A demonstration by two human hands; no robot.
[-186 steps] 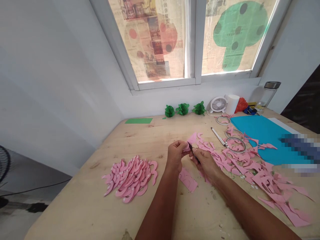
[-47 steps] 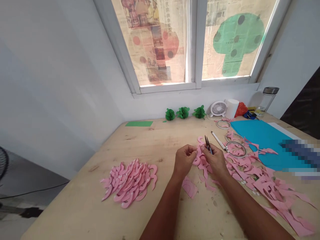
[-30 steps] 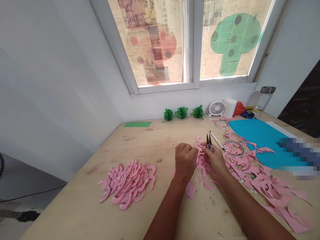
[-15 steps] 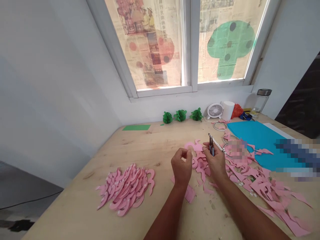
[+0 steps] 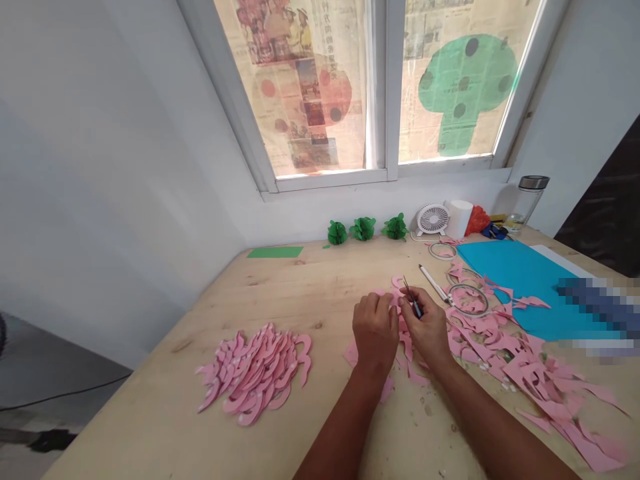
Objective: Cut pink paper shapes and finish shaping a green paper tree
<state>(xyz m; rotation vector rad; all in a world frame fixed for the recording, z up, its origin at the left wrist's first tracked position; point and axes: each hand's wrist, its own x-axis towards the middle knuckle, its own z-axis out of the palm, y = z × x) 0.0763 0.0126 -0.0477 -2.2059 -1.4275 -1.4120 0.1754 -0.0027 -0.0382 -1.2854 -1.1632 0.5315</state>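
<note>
My left hand point(image 5: 375, 327) is closed, its fingers curled down on a pink paper cutout point(image 5: 395, 295); the thumb is hidden. Right beside it, my right hand point(image 5: 425, 327) is shut round what looks like a small pair of scissors point(image 5: 415, 303), thin dark blades pointing up and away. Its thumb and fingertips also meet the pink paper. More pink pieces lie under and between both hands, partly covered. To the left rests a heap of curved pink cutouts point(image 5: 260, 373) with small white spots.
Pink scraps point(image 5: 540, 387) spread over the right side, with tape rolls point(image 5: 467, 300) and a white pen point(image 5: 433, 283) near them. Blue sheets point(image 5: 520, 267) lie behind. Along the wall stand green paper balls point(image 5: 363, 229), a small fan point(image 5: 433, 220) and a glass bottle point(image 5: 525, 203).
My left hand has moved slightly right, closer to my right hand, and its fingers now bend down over the paper. The scissors have tilted leftward in my right hand.
</note>
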